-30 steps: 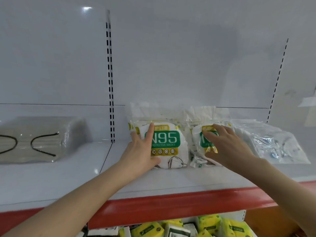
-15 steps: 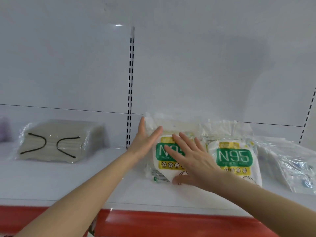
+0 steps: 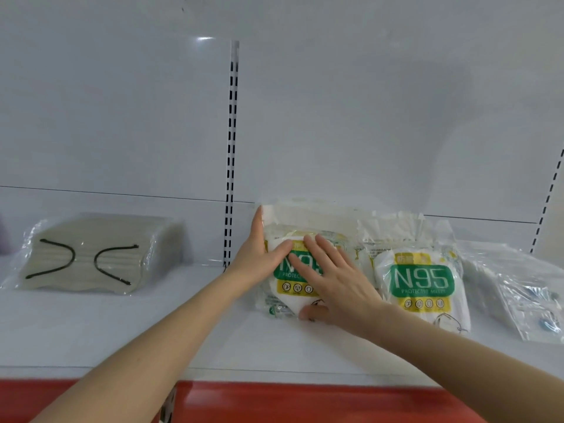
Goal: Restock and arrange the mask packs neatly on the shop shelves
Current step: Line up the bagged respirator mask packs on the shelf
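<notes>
Left hand (image 3: 259,257) and right hand (image 3: 334,283), both flat-fingered, are pressing the left N95 pack (image 3: 297,289) lying on the shelf (image 3: 122,331); seemingly light, soft, slippery film, it is best held by its edges.

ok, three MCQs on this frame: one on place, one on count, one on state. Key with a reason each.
1. The beige mask pack lies:
A) left of the slotted upright
B) on the floor
C) in a hand

2. Packs showing an N95 label:
A) one
B) two
C) four

3. The right hand is:
A) flat on the left N95 pack, fingers straight
B) curled into a fist
C) hanging idle

Key:
1 A, it sits left of the upright, untouched.
2 B, the left N95 pack and the right N95 pack stand side by side.
3 A, its straight fingers lie across that pack's front.
</notes>
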Tool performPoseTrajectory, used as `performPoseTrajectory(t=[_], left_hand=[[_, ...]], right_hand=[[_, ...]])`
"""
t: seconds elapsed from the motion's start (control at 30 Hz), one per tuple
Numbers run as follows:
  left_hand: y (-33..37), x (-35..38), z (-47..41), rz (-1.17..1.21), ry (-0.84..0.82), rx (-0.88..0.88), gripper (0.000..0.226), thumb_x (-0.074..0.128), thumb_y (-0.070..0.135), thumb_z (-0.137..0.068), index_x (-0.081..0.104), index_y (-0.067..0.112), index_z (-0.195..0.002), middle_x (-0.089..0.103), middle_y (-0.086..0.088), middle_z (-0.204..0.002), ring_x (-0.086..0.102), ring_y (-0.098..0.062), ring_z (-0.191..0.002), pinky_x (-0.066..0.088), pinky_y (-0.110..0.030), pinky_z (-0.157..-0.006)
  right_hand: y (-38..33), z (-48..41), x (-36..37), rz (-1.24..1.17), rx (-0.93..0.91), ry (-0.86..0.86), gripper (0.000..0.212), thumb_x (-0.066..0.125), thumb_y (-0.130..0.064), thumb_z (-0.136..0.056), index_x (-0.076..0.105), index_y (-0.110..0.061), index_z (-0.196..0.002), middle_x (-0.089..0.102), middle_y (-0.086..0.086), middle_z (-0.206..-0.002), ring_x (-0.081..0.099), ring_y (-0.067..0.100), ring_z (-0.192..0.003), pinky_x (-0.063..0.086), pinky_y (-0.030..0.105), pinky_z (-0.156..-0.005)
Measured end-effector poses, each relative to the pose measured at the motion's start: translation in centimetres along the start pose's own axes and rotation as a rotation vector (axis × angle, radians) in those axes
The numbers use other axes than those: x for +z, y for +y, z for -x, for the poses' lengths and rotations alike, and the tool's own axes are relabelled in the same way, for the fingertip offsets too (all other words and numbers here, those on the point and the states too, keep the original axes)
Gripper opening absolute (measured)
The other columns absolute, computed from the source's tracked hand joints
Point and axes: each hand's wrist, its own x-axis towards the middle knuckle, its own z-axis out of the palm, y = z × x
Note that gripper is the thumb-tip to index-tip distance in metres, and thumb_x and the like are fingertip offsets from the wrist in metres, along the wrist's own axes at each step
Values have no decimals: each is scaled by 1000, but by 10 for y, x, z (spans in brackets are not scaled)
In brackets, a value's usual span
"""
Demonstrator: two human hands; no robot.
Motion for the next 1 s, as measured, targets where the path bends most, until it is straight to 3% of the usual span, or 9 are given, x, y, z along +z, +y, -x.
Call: performPoseTrajectory(t=[0.1, 0.2, 0.37, 0.5, 0.57, 0.67, 0.83, 0.9, 1.0], left_hand=[[8, 2, 9, -134, 166, 5, 97, 65, 34, -84, -6, 24, -148, 33, -4, -148, 40, -22, -131, 36, -34, -107], [17, 4, 29, -316, 324, 146, 97, 65, 34, -84, -3, 17, -149, 17, -9, -154, 19, -22, -142, 23, -31, -111], [22, 9, 52, -480, 200, 184, 83, 55, 36, -90, 0, 21, -150, -3, -7, -158, -3, -19, -146, 9, -32, -116], [28, 11, 59, -576, 244, 224, 81, 55, 34, -91, 1, 19, -150, -9, -10, -157, -12, -21, -145, 0, -36, -117], [32, 19, 63, -662, 229, 351, 77, 59, 32, -89, 13, 18, -149, -5, -12, -157, -14, -20, -143, -3, -37, -116], [40, 41, 67, -823, 71, 597, 67, 69, 30, -82, 40, 15, -141, 14, -15, -155, -4, -20, -140, -2, -40, -111], [40, 59, 61, -1016, -165, 510, 62, 57, 35, -90, 31, 24, -144, -4, -5, -158, -11, -19, -145, -7, -34, -115], [37, 59, 58, -1009, -192, 449, 61, 56, 32, -91, 29, 25, -145, -4, -4, -158, -10, -18, -145, -5, -33, -116], [35, 60, 59, -1035, -201, 429, 58, 54, 30, -92, 29, 24, -145, -5, -5, -158, -11, -19, -145, -4, -35, -117]], right_hand=[[0, 1, -3, -1, -3, 32, 106, 83, -62, -43, 44, -18, -132, 53, 21, -132, 53, 40, -120, 50, 53, -85], [2, 6, -9, 10, -19, 41, 104, 79, -65, -47, 45, -18, -134, 51, 20, -135, 50, 39, -123, 45, 55, -90], [9, 21, -21, -85, -60, 73, 84, 58, -63, -67, 39, -18, -135, 44, 21, -140, 44, 36, -129, 31, 51, -99], [36, 50, -37, -169, 30, 191, 62, 72, -35, -72, 51, -17, -127, 48, 16, -139, 45, 34, -128, 29, 55, -101], [59, 69, -43, -196, 113, 179, 52, 79, -28, -70, 61, -16, -118, 52, 17, -135, 46, 37, -126, 31, 60, -99], [87, 96, -46, -245, 262, 26, 60, 86, -29, -61, 65, -17, -116, 50, 17, -137, 40, 39, -131, 37, 61, -98], [95, 104, -33, -287, 358, -112, 76, 78, -40, -69, 48, -19, -136, 26, 8, -153, 19, 28, -143, 17, 44, -114], [88, 97, -25, -262, 370, -95, 77, 81, -42, -65, 53, -15, -131, 35, 14, -148, 30, 34, -138, 27, 47, -110], [79, 86, -13, -137, 363, -45, 79, 91, -44, -42, 65, -12, -109, 59, 21, -123, 58, 41, -112, 49, 49, -86]])
